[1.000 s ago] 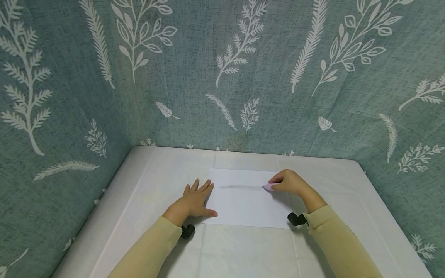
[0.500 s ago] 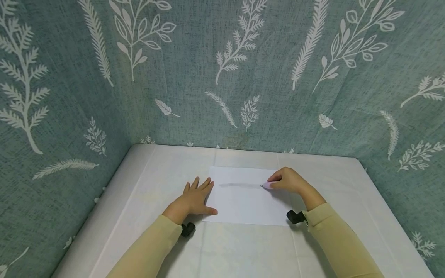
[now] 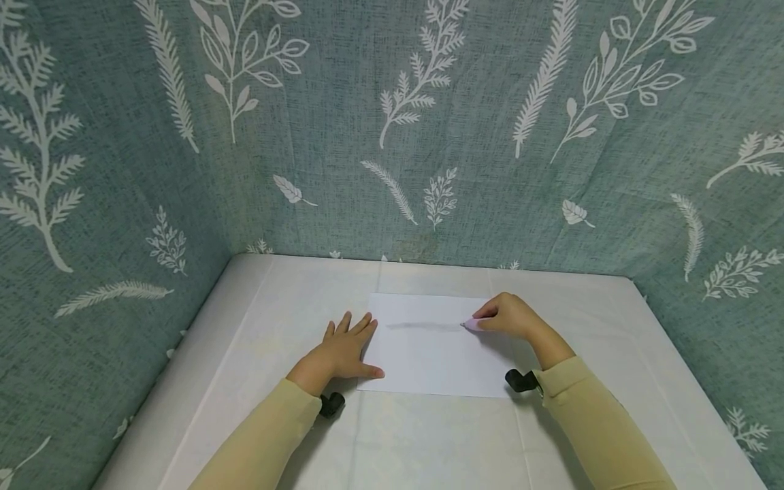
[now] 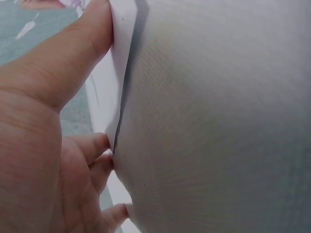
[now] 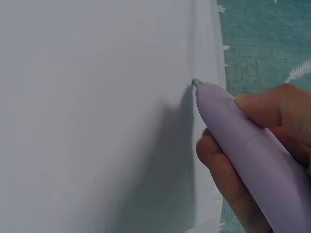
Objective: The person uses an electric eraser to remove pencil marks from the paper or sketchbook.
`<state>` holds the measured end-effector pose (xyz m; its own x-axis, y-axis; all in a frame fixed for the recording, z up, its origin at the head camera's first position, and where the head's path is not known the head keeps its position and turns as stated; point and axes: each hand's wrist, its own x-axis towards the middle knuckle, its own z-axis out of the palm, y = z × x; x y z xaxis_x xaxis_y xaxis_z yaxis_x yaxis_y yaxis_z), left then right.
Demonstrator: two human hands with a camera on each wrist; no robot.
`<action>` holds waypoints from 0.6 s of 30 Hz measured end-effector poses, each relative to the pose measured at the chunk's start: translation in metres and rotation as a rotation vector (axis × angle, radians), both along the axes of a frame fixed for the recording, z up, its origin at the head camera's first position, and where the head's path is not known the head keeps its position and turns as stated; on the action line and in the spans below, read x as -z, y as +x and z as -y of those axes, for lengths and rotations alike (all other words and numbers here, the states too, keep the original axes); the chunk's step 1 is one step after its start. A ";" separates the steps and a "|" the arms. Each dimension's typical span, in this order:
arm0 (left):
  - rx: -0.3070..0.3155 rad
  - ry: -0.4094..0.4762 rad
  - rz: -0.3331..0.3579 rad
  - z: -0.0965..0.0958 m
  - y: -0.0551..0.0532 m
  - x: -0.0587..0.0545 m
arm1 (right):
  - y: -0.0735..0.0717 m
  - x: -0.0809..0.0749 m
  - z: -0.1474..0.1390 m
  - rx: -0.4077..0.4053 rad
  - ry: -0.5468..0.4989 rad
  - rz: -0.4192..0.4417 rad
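A white sheet of paper (image 3: 429,367) lies on the white-covered table. My left hand (image 3: 343,350) rests with fingers spread at its left edge, the thumb on the near left corner. In the left wrist view, thumb (image 4: 87,41) and fingertips touch along the paper's edge (image 4: 121,58). My right hand (image 3: 511,318) pinches a thick lavender pen-shaped tool (image 5: 243,131) between thumb and fingers, tilted over the right part of the paper. Its small metal tip (image 5: 195,82) is right at the sheet, at the end of a faint grey streak (image 3: 422,327) running left across the upper part.
The white cloth (image 3: 429,442) covers the table around the paper. Green-blue fabric (image 3: 343,102) with white leaf prints hangs behind and on both sides. Dark wrist cameras (image 3: 520,381) sit below both cuffs of the pale yellow sleeves (image 3: 594,422).
The right hand and the lavender tool's tip have shifted only slightly, lately a little right and away from me. The left hand keeps its place on the paper.
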<state>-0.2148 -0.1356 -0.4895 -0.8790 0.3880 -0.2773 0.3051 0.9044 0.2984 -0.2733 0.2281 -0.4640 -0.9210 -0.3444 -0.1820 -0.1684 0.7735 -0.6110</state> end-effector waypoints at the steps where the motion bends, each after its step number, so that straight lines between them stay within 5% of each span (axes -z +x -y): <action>1: 0.000 -0.002 0.000 0.000 0.000 0.000 | 0.000 0.000 0.000 -0.006 -0.002 0.008; 18: 0.004 0.001 -0.003 0.000 -0.001 0.001 | 0.003 -0.005 0.001 -0.049 -0.013 0.039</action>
